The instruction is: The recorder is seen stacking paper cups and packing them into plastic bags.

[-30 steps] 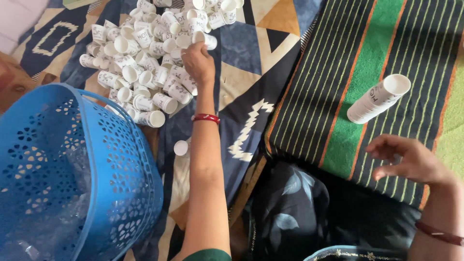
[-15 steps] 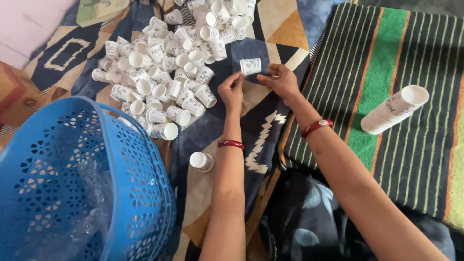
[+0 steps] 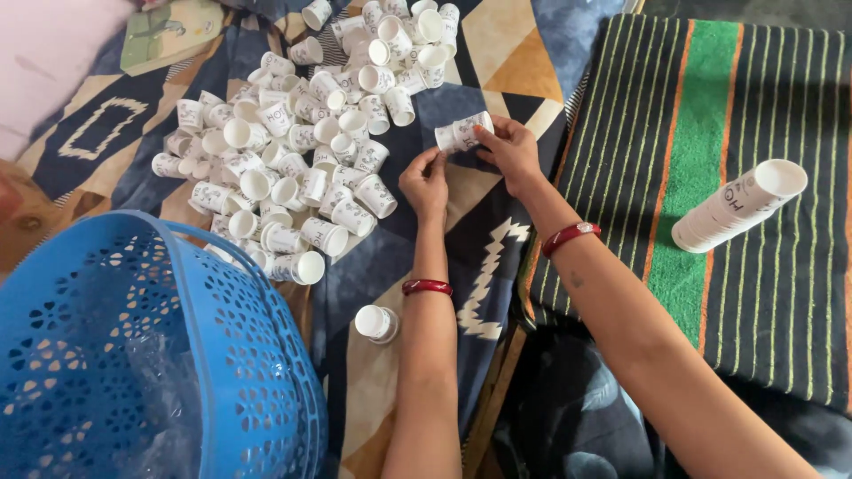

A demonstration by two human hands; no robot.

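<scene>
Since half a second ago the right hand (image 3: 510,151) has closed on a cup (image 3: 463,133) at upper centre, beside the pile (image 3: 293,151); the left hand (image 3: 426,182), fingers curled, now sits empty just below it.

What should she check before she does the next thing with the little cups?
1. Cup in the right hand: a small white paper cup is pinched on its side. Ok.
2. Left hand free: close by, whether it touches the cup, cannot tell.
3. Loose cups within reach on the patterned blanket: ok.
4. Stack of cups in one piece: lying tilted on the striped mat, ok.
5. Blue basket has room: holds clear plastic, ok.
</scene>
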